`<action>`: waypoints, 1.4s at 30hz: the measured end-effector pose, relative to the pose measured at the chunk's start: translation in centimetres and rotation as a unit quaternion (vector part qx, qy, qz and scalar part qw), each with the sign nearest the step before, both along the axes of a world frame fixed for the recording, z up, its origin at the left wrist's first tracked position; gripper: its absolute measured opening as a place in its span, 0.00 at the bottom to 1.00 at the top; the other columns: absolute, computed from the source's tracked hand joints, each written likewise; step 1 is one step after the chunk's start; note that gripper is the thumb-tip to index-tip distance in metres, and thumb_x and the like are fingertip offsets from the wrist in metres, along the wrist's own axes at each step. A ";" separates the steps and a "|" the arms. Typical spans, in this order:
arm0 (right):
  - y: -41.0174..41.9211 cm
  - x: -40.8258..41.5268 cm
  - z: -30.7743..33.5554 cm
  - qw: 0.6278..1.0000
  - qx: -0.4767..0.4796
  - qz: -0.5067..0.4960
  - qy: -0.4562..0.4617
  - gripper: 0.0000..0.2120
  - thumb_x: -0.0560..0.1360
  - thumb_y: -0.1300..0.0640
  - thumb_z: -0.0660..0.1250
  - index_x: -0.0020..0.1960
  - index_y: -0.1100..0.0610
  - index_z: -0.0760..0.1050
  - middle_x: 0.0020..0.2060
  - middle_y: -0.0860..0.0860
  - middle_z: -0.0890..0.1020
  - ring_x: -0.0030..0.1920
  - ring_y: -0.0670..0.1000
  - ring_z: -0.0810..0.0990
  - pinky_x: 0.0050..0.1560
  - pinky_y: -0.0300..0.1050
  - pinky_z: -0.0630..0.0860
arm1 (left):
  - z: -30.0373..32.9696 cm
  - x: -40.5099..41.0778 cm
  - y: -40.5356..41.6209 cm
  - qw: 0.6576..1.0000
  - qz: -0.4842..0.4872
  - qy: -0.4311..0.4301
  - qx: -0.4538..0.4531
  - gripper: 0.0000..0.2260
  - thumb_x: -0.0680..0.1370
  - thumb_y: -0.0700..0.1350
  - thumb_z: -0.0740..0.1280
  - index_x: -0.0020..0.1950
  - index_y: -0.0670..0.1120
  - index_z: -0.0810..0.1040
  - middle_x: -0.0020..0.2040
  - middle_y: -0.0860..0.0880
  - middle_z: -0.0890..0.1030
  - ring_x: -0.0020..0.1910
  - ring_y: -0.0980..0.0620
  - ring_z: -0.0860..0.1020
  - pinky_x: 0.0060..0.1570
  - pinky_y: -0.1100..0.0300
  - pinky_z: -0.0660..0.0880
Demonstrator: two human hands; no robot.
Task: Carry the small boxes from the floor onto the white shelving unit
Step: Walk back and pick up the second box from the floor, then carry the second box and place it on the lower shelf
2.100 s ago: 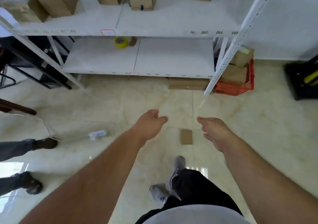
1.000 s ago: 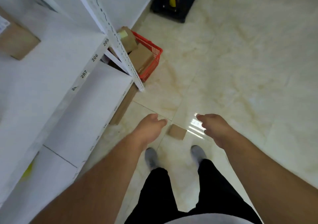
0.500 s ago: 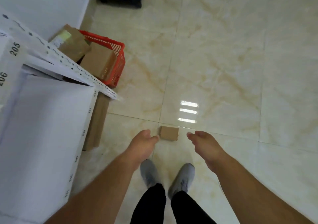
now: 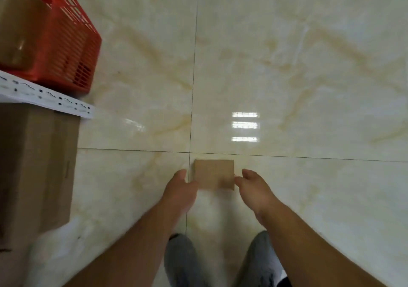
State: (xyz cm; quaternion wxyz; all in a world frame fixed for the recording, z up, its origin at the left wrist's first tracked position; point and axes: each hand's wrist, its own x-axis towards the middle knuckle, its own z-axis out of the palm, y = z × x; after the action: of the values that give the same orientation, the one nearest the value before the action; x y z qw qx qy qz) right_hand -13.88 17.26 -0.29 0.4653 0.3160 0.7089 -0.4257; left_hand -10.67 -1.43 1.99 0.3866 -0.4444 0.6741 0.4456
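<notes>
A small flat cardboard box (image 4: 213,173) lies on the glossy tiled floor just below a tile joint. My left hand (image 4: 181,189) is at its left side, thumb tip over the near left corner. My right hand (image 4: 251,186) is at its right side, thumb tip against the near right corner. Both hands have their fingers spread and the box still rests on the floor. Of the white shelving unit, only a perforated upright post (image 4: 47,98) and a blurred white edge (image 4: 55,253) show at the left.
A red plastic basket (image 4: 68,44) holding a cardboard box (image 4: 17,26) stands at the upper left. A large flat carton (image 4: 37,165) lies under the shelving. My grey shoes (image 4: 182,259) are directly below the hands. Bare tile floor stretches right and ahead.
I have turned away from the shelving and bent down. Both hands dropped to the small box and now flank it, and the box looks much larger in view.
</notes>
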 end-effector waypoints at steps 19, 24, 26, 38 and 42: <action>-0.5 0.5 14.7 0.999 -0.019 -0.013 0.043 0.15 0.78 0.61 0.66 0.62 0.55 0.84 0.55 0.53 0.89 0.57 0.54 0.86 0.49 0.46 0.79 | 11.5 -0.3 0.2 0.995 -0.012 0.082 0.060 0.23 0.76 0.47 0.63 0.71 0.52 0.81 0.61 0.52 0.86 0.61 0.50 0.83 0.64 0.50 0.79; -0.3 -1.3 32.8 0.995 -0.032 -0.029 0.091 0.10 0.80 0.61 0.66 0.51 0.50 0.84 0.51 0.52 0.88 0.53 0.51 0.85 0.53 0.45 0.77 | 30.0 -1.7 0.3 0.987 0.016 0.151 0.058 0.17 0.79 0.46 0.67 0.67 0.50 0.83 0.59 0.51 0.89 0.58 0.53 0.85 0.61 0.55 0.80; -0.2 -2.0 40.1 0.992 -0.032 -0.048 0.108 0.08 0.82 0.59 0.66 0.48 0.49 0.80 0.50 0.50 0.86 0.49 0.47 0.82 0.53 0.47 0.76 | 38.0 -2.5 0.2 0.981 0.049 0.177 0.066 0.14 0.84 0.40 0.67 0.70 0.48 0.78 0.57 0.55 0.85 0.54 0.60 0.83 0.55 0.63 0.76; -1.8 -1.8 71.1 0.953 -0.036 -0.103 0.284 0.17 0.82 0.42 0.65 0.55 0.55 0.79 0.56 0.54 0.85 0.59 0.57 0.84 0.68 0.64 0.80 | 68.5 -1.0 -2.9 0.930 0.062 0.349 0.100 0.15 0.84 0.41 0.69 0.67 0.57 0.82 0.57 0.61 0.89 0.58 0.64 0.85 0.63 0.61 0.77; -2.8 -0.7 75.2 0.933 -0.054 -0.111 0.339 0.16 0.82 0.53 0.65 0.68 0.51 0.80 0.64 0.50 0.84 0.64 0.53 0.82 0.72 0.61 0.78 | 71.8 -0.8 -4.2 0.913 0.083 0.388 0.095 0.08 0.84 0.47 0.70 0.63 0.52 0.81 0.59 0.54 0.85 0.61 0.55 0.82 0.70 0.50 0.77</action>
State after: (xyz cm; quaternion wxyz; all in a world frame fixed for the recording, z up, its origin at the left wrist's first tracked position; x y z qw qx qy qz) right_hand -14.56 14.49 74.94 0.1635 0.2042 0.7608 -0.5939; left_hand -11.47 -5.65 73.74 0.0971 -0.2523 0.6863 0.6752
